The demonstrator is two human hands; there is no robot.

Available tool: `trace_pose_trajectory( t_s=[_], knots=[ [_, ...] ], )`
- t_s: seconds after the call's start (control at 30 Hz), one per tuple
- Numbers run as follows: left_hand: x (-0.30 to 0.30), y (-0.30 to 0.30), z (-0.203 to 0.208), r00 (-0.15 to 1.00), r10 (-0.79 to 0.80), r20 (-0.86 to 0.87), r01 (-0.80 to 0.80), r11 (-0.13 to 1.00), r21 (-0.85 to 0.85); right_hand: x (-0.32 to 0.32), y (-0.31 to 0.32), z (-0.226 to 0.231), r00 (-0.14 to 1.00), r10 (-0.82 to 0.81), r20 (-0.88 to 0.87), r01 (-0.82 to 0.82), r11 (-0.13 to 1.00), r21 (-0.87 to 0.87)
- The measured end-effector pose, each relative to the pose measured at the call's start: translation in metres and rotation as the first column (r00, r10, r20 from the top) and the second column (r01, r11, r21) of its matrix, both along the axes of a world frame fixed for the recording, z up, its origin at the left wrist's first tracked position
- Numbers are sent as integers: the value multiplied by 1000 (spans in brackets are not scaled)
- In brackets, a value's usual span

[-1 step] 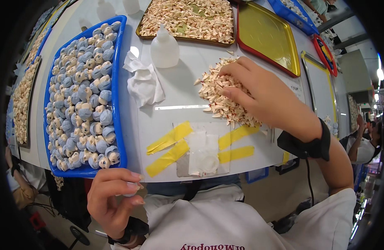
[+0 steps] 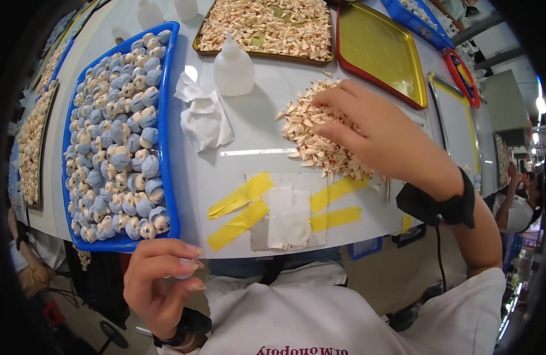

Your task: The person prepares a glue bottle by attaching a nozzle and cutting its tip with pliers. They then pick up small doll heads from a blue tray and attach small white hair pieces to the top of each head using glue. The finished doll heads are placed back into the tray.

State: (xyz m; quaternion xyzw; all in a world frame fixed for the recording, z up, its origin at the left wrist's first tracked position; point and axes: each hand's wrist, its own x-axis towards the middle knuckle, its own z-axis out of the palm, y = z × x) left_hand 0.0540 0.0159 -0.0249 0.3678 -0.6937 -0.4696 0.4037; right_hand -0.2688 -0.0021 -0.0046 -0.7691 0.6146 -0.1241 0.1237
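Observation:
My right hand (image 2: 379,133) rests on a heap of small cream and orange pieces (image 2: 314,148) on the white table (image 2: 267,89). Its fingers lie apart over the heap, and I cannot see any piece held in it. A black band sits on that wrist. My left hand (image 2: 157,278) hovers below the table's near edge, just under the blue tray (image 2: 169,136). Its thumb and fingers pinch a small pale piece (image 2: 187,271). The blue tray is packed with several small blue and cream figures.
A crumpled white tissue (image 2: 205,118) and a translucent squeeze bottle (image 2: 233,66) lie between tray and heap. Yellow tape strips (image 2: 240,210) hold a white pad (image 2: 288,216) near the front edge. A tray of cream pieces (image 2: 267,26) and a yellow tray (image 2: 376,50) stand behind. Another person (image 2: 519,204) is at far right.

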Motion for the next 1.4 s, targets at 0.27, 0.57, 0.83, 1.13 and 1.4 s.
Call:
trace_pose_trajectory(
  t_s=[0.27,0.57,0.83,1.13,1.4],
  knots=[
    [-4,-1,3,1000,-27,-3,27,999,-26,-15,0,24,974,-91,206,72,993,97],
    [-15,0,5,997,-82,-7,81,996,-34,-9,4,0,988,31,149,-26,999,-40],
    [-20,5,3,985,-125,-116,133,989,66,-62,50,36,920,-324,222,336,942,-18],
    [-33,12,-7,950,-175,-257,226,957,184,-70,84,4,881,-471,52,454,871,187],
    [-36,15,-20,886,-186,-426,304,925,228,-64,86,5,899,-436,31,433,898,84]
  ],
)
